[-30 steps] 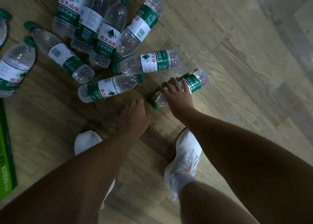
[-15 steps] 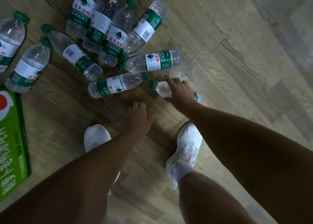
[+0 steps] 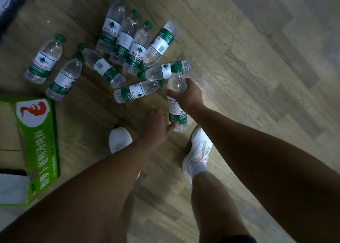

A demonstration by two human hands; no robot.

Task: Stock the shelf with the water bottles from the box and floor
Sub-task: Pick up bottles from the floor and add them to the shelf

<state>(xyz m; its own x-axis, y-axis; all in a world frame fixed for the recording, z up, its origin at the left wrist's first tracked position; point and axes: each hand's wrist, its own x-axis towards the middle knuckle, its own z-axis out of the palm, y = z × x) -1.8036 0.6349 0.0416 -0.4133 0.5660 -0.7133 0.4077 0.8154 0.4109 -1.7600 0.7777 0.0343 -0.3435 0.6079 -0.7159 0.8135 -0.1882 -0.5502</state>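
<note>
My right hand [image 3: 187, 95] grips a clear water bottle [image 3: 177, 112] around its upper body, lifted off the floor with its green cap pointing up and away. My left hand [image 3: 156, 127] is beside it with fingers extended, and its fingertips touch the bottle's lower part. Several more bottles with green caps and green-and-white labels lie on the wooden floor; the nearest bottle [image 3: 137, 91] is just left of the held one, and a cluster of bottles [image 3: 128, 42] lies further away.
A green cardboard box [image 3: 39, 143] with a red logo stands on the floor at the left. My two white shoes [image 3: 197, 154] are planted below the hands. A dark edge [image 3: 11, 5] crosses the top left corner. Bare wooden floor spreads to the right.
My right hand has picked the bottle up off the floor and turned it cap-up. My left hand has moved right to touch its base. The view shifted, bringing more of the box in.
</note>
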